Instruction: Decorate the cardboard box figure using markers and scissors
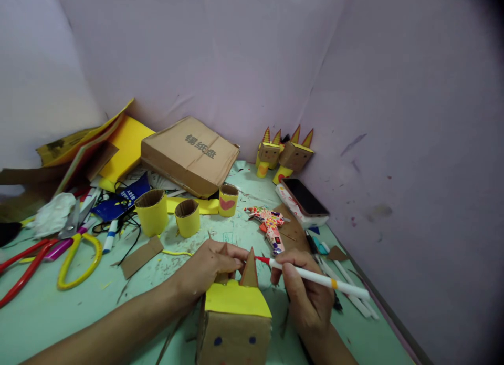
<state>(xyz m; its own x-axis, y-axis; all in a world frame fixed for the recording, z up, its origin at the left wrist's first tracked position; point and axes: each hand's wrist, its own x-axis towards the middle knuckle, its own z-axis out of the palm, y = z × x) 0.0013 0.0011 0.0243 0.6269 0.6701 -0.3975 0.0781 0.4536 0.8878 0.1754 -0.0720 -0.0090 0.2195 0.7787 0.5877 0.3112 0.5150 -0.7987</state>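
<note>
A cardboard box head (234, 325) with a yellow top, two blue dot eyes and pointed cardboard ears stands at the near edge of the green table (51, 307). My left hand (208, 268) grips the box at its left ear. My right hand (307, 289) holds a white marker (318, 278) with a red tip. The tip touches the right ear (249, 270).
Three yellow paper rolls (151, 211) stand mid-table, one with a red heart (228, 200). Yellow-handled scissors (79, 244) and red-handled scissors (19, 268) lie left. A flat cardboard box (189, 155), two finished eared figures (283, 155), a phone (305, 197), a patterned glue gun (270, 223) and pens (346, 281) surround them.
</note>
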